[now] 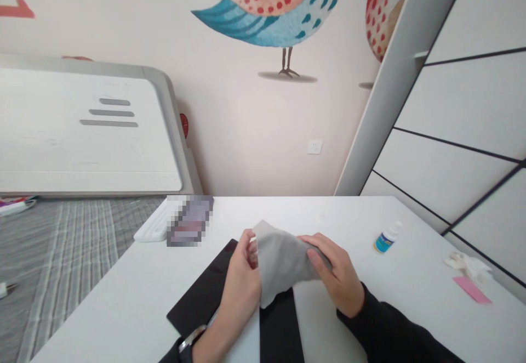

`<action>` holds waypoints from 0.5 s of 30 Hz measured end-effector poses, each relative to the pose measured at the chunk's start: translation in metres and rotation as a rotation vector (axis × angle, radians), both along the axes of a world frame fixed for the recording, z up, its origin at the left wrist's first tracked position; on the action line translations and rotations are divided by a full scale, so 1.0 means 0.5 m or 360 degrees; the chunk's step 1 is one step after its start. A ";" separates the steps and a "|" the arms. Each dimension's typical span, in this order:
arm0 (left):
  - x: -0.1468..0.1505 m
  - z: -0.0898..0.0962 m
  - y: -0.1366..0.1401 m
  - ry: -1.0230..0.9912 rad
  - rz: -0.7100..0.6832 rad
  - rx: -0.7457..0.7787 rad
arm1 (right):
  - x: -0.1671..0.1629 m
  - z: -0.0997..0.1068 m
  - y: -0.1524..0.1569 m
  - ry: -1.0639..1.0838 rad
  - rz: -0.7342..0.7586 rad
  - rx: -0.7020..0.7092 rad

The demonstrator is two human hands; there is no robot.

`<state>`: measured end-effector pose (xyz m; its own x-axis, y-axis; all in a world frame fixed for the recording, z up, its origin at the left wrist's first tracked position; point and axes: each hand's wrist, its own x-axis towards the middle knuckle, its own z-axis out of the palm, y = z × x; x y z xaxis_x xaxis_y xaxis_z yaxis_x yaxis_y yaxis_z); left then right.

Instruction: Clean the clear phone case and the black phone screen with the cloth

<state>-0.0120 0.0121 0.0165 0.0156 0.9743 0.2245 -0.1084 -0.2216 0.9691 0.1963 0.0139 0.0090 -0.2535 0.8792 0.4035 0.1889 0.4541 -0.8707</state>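
A soft grey cloth (283,261) hangs between my two hands above the white table. My right hand (339,272) is closed on the cloth's right end, thumb on top and fingers behind. My left hand (242,275) is at the cloth's left edge, its fingers curled round a small, shiny, pinkish thing that is mostly hidden by the cloth and fingers. Below the hands, a flat black panel (205,291) lies slanted on the left. A second black strip (281,330) runs toward me under the cloth.
On the right stand a small white bottle (385,239) with a blue label, a crumpled white tissue (468,266) and a pink slip (472,290). A white tray-like object (151,226) and a blurred-out phone-shaped item (191,220) lie at the back left. A bed (82,253) adjoins the table.
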 end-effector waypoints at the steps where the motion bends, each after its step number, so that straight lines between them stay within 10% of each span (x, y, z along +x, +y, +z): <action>1: -0.005 0.003 0.003 -0.0033 0.0002 -0.0023 | -0.001 0.000 0.004 0.0042 0.0051 -0.0117; 8: -0.015 0.020 0.012 0.0017 -0.0105 -0.0110 | -0.048 -0.026 -0.004 0.0295 0.0585 -0.0694; 15: -0.010 0.017 0.001 0.0138 -0.0335 -0.0165 | -0.036 -0.053 0.006 0.0447 0.0377 -0.0926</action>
<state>-0.0171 0.0125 0.0252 0.2357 0.9653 0.1123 -0.0574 -0.1015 0.9932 0.1781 0.0170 -0.0174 -0.4205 0.9065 -0.0388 -0.1264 -0.1008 -0.9868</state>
